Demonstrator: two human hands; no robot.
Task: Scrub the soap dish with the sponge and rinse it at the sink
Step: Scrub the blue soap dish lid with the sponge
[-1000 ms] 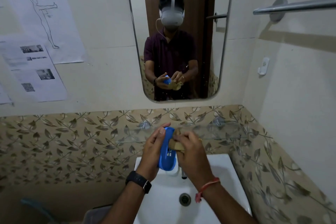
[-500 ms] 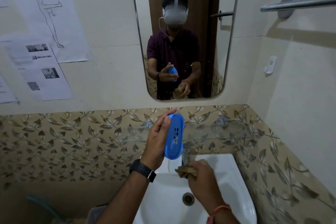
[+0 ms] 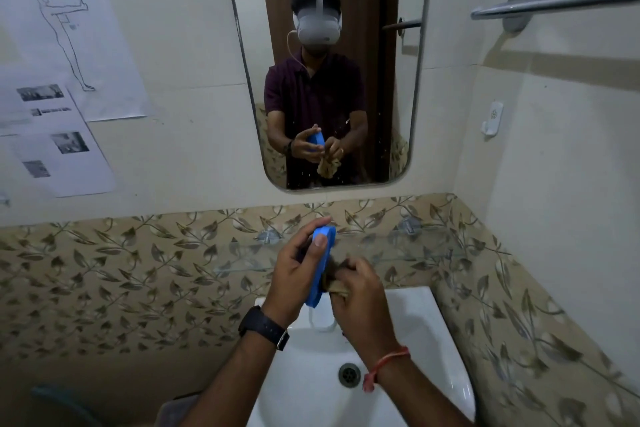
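The soap dish (image 3: 321,267) is a bright blue plastic piece, long and rounded at its ends, held upright on its narrow edge above the back of the white sink (image 3: 429,329), so that mostly its rim and thin side show; its upper end is level with the glass shelf (image 3: 398,250) behind it and its lower end hangs just over the basin's rear ledge; the left hand (image 3: 294,274) grips it from the left, thumb laid along the near rim and fingers wrapped behind, a black watch (image 3: 265,328) on that wrist; the right hand (image 3: 360,295) is closed around the sponge (image 3: 334,279), a dull brown, crumpled, worn-looking wad, and presses it against the right face of the dish near its lower half; a red thread band (image 3: 384,362) circles the right wrist; below the hands the round metal drain (image 3: 349,374) sits in the bowl, well apart from the dish; whether water is running cannot be told; the mirror (image 3: 242,80) on the pale wall repeats the grip, showing the blue dish against one hand and the brown sponge hanging raggedly from the other; a band of leaf-patterned tiles (image 3: 121,270) runs behind the sink, printed sheets of paper (image 3: 62,149) are stuck to the wall at the left, and a metal towel bar (image 3: 554,0) is fixed at the upper right.
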